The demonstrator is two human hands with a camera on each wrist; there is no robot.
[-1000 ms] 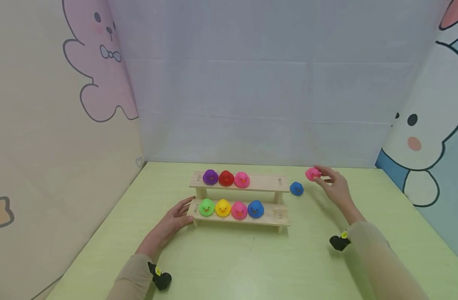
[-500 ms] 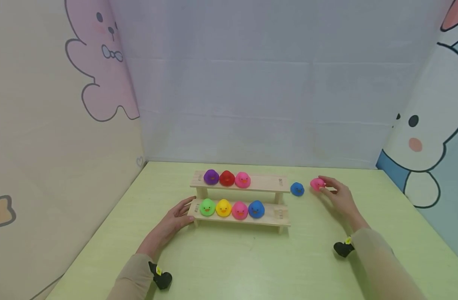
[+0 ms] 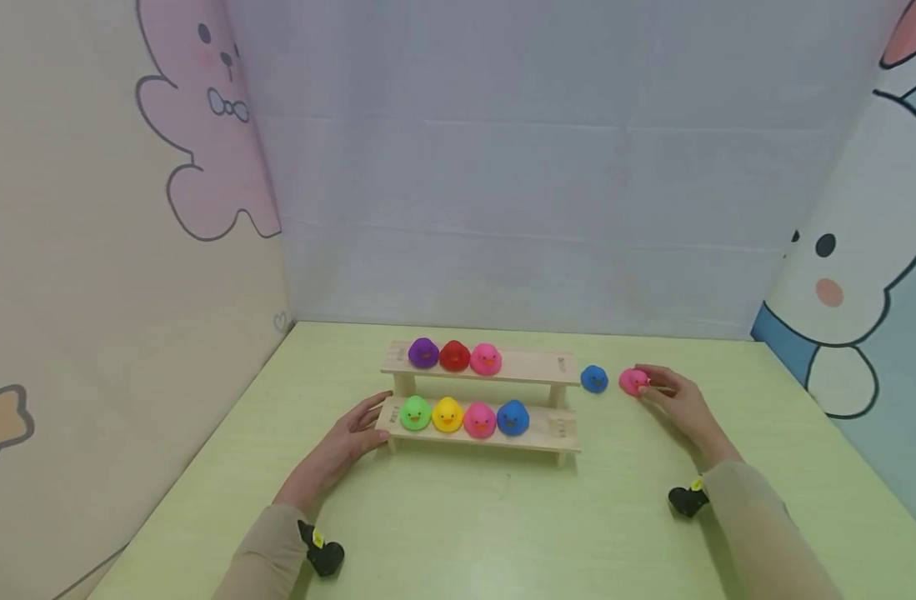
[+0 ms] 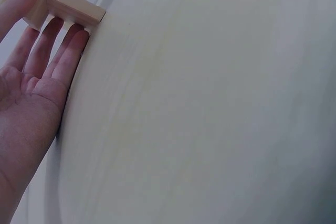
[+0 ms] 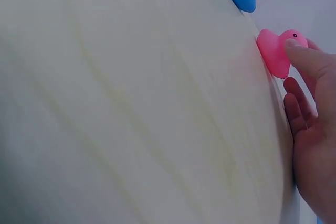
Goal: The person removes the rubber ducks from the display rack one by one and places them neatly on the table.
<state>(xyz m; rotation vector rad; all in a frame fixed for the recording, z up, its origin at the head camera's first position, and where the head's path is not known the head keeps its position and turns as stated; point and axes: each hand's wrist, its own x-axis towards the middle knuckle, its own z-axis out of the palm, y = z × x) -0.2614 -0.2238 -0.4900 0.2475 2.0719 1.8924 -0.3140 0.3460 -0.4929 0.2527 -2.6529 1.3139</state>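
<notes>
A small two-tier wooden display stand (image 3: 528, 365) stands on the table in the head view. My left hand (image 3: 348, 437) holds the left end of its lower shelf, thumb at the front edge and fingers toward the back. In the left wrist view the fingertips meet the wooden end. Right of the stand, my right hand (image 3: 683, 408) pinches a pink rubber duck (image 3: 633, 382) by its side. The right wrist view shows this duck down at the tabletop, with the thumb on its head. A blue rubber duck (image 3: 594, 379) sits between it and the stand.
On the upper shelf sit a purple duck (image 3: 423, 353), a red duck (image 3: 455, 356) and a pink duck (image 3: 486, 359). The lower shelf carries a green duck (image 3: 416, 413), a yellow duck (image 3: 447, 415), another pink duck (image 3: 480, 420) and a blue duck (image 3: 513, 417). A pale curtain (image 3: 458, 183) hangs behind.
My right hand has brought the pink duck down from above the table to the tabletop, right of the blue duck. The left hand has stayed at the stand.
</notes>
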